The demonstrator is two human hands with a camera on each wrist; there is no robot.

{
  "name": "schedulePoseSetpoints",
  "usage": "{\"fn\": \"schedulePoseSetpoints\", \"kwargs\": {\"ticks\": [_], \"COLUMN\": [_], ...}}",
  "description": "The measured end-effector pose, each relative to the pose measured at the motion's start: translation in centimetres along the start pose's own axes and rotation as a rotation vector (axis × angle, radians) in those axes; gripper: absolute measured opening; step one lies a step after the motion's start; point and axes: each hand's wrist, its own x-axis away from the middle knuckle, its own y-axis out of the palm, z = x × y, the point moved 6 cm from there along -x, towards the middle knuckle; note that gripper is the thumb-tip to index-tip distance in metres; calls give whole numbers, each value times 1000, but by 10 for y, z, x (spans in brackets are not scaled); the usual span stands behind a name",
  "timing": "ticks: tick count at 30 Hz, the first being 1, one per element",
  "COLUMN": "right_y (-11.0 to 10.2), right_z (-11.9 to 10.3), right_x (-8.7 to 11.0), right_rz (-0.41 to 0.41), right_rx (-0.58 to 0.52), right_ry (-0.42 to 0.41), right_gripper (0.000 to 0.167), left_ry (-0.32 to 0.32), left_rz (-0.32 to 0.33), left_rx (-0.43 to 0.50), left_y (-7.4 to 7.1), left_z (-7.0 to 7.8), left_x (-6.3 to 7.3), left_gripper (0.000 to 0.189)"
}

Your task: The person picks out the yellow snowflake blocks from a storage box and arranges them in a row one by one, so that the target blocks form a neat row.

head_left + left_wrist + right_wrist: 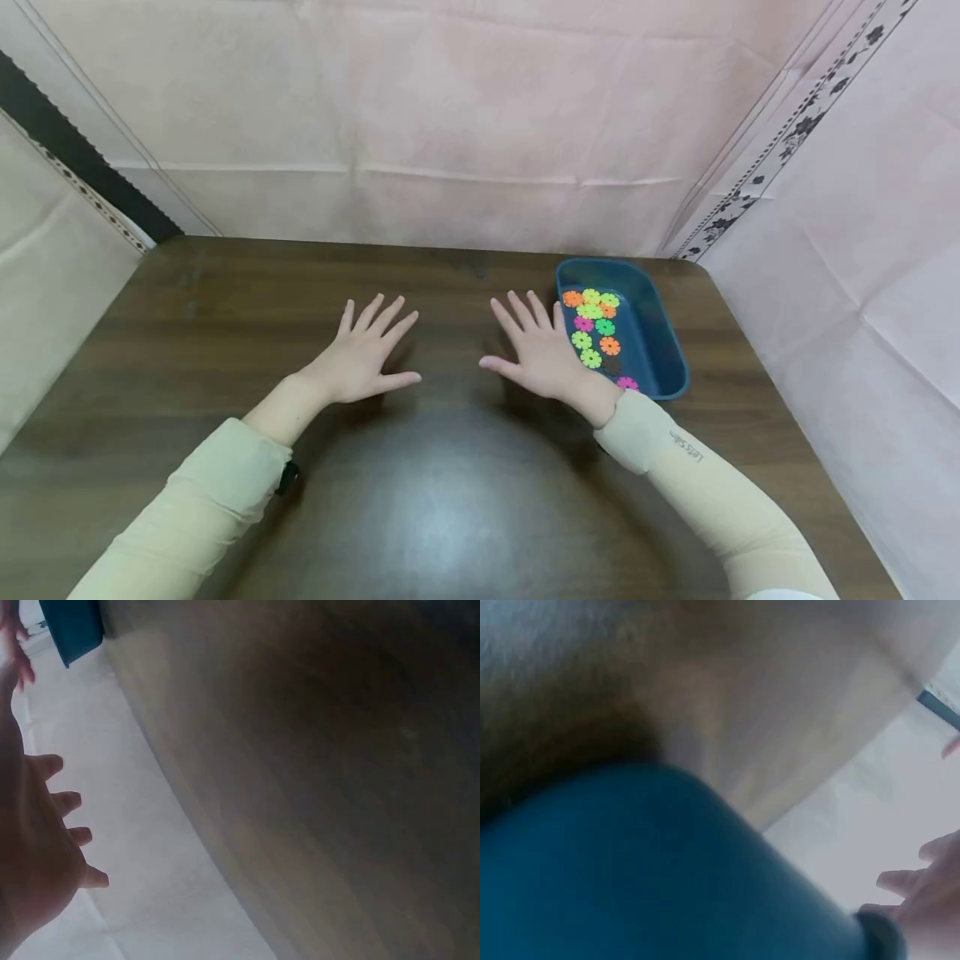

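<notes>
Both hands hover palm down over the brown table, fingers spread and holding nothing. My left hand (360, 358) is left of the middle; in the left wrist view the same hand (37, 847) shows its fingers extended. Over on the right, my right hand (542, 357) overlaps the left edge of a blue plastic tray (654, 354). Small flower-shaped pieces (591, 357) in yellow-green, orange, pink and green lie in the tray, mostly along its left side. From the right wrist, the tray's wall (652, 877) fills the lower left, with the right hand (934, 900) beyond it.
The wooden table (450, 483) reaches back to a pale cloth (465, 125) hanging behind it. Another white cloth (862, 275) with a dark floral border hangs on the right. A black strip (82, 150) runs along the left corner.
</notes>
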Motion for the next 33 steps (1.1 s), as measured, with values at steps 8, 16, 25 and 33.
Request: {"fn": "schedulePoseSetpoints", "kwargs": {"ticks": [8, 16, 25, 33], "right_y": [-44, -78, -88, -62], "right_z": [33, 93, 165, 205], "right_x": [9, 30, 59, 74], "right_rz": [45, 170, 379, 383], "right_rx": [-301, -666, -866, -894], "right_ry": [103, 296, 509, 620], "right_gripper": [76, 63, 63, 67], "left_ry": [38, 73, 83, 95], "left_rz": [46, 106, 163, 171], "left_rx": [131, 312, 567, 770], "left_y": [-11, -25, -33, -27], "left_z": [10, 38, 72, 102], "left_x": [-24, -56, -95, -123], "left_gripper": [89, 86, 77, 74]}}
